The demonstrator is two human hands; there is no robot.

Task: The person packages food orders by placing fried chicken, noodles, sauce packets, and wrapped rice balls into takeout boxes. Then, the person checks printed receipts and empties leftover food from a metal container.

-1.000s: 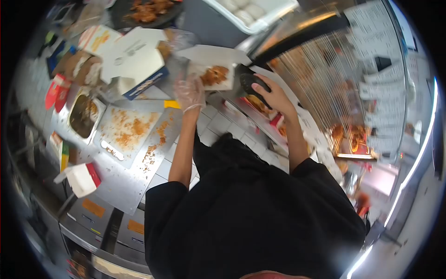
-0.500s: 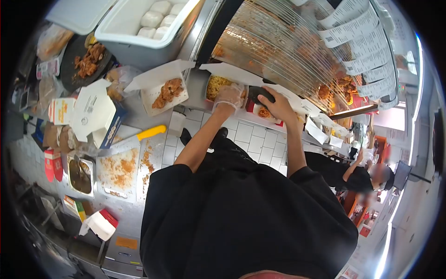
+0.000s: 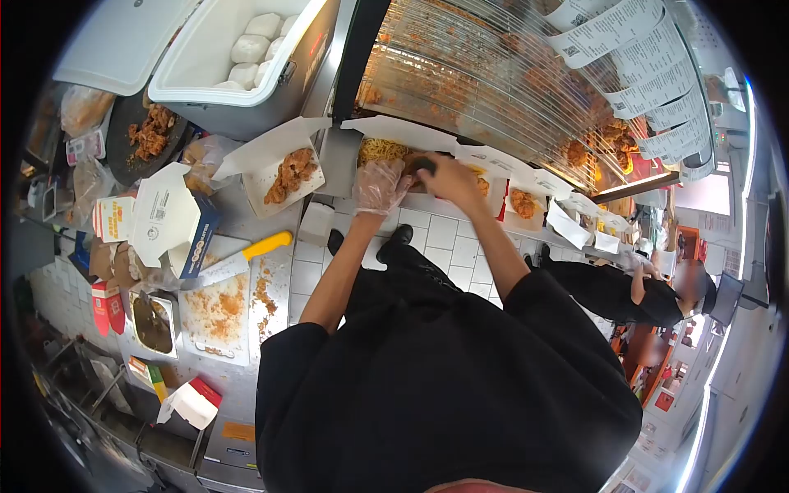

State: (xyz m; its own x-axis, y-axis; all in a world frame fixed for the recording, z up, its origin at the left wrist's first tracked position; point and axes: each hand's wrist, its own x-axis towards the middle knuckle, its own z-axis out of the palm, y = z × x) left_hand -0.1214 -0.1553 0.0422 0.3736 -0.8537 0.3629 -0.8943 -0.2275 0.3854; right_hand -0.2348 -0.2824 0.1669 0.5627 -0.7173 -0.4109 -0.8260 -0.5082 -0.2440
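Black and rounded, the object [image 3: 424, 165] by the open noodle box [image 3: 393, 126] seems light and stiff, best held round its sides; the right hand [image 3: 452, 181] grips it; what the gloved left hand [image 3: 382, 186] grasps is unclear.

Gap left of noodle box [image 3: 393, 127]; cabinet [image 3: 460, 66] blocks beyond.

2 bare forearms [image 3: 346, 268] stretched forward, gloved left hand [image 3: 382, 187] beside right hand [image 3: 449, 178]
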